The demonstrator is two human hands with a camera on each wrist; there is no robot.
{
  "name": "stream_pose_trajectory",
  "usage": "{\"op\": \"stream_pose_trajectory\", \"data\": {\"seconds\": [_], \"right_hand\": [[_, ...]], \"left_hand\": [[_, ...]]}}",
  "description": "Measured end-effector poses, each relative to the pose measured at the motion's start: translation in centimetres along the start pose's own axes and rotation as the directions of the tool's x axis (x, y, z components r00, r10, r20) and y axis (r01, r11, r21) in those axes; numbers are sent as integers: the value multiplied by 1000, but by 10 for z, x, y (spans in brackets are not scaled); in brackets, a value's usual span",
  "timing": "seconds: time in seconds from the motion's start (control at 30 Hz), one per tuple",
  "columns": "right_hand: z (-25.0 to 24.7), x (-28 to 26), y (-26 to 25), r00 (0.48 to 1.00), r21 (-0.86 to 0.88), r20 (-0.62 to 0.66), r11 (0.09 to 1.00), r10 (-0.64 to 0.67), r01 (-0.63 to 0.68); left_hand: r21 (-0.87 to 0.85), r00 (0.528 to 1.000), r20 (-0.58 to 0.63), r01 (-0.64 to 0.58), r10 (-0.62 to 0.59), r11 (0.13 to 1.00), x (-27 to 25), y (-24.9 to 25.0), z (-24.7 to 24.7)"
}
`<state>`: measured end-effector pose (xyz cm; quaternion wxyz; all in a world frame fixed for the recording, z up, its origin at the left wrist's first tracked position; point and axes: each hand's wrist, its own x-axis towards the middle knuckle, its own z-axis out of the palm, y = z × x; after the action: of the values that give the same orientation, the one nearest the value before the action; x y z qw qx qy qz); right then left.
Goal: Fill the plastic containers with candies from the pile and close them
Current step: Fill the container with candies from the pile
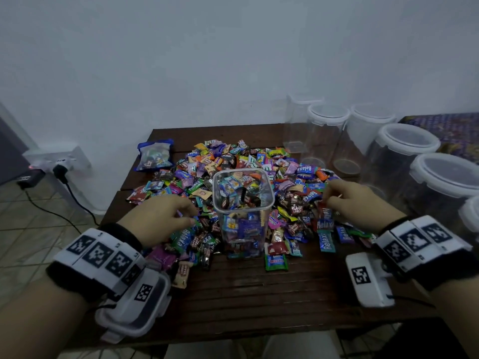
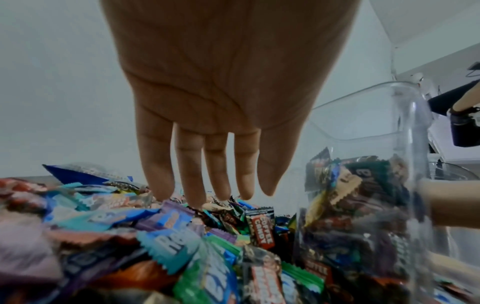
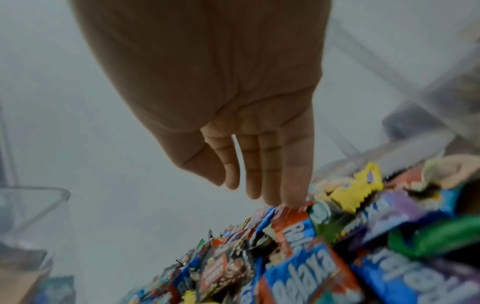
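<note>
Two bare arms, no sleeves. On each wrist, a black fuzzy band [image 1: 77,277] with a row of white blocks [image 1: 99,253] on top, each block showing a black-and-white square pattern. Under the left wrist, a white box [image 1: 143,294] with one more pattern. Beside the right wrist, a white box [image 1: 368,278] too, with a thin black cable [image 1: 409,301] out the back.

Clear glossy plastic container [image 1: 243,203], shiny candy wrappers [image 1: 305,198], slatted wood table [image 1: 259,294]
</note>
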<state>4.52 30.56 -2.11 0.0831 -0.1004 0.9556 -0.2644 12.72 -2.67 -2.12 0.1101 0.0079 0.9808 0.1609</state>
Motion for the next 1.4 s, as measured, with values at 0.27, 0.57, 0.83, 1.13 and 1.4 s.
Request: {"op": "stream_pose_trajectory", "data": {"seconds": [0.27, 0.57, 0.83, 1.13, 1.4], "right_hand": [[22, 6, -2, 959, -479, 282, 870, 28, 116], [36, 18, -5, 950, -572, 310, 805, 34, 159], [31, 18, -13, 974, -526, 225, 842, -1, 122], [28, 19, -14, 985, -506, 168, 854, -34, 116], [24, 16, -13, 991, -442, 113, 890, -73, 116]], "left_hand": [[248, 984, 151, 54, -93, 967, 15, -2, 8], [387, 918, 308, 118, -249, 914, 30, -2, 15], [425, 956, 215, 90, -197, 901, 36, 2, 11], [288, 987, -11, 158, -162, 945, 35, -5, 11], [104, 979, -122, 174, -161, 979, 27, -8, 5]]}}
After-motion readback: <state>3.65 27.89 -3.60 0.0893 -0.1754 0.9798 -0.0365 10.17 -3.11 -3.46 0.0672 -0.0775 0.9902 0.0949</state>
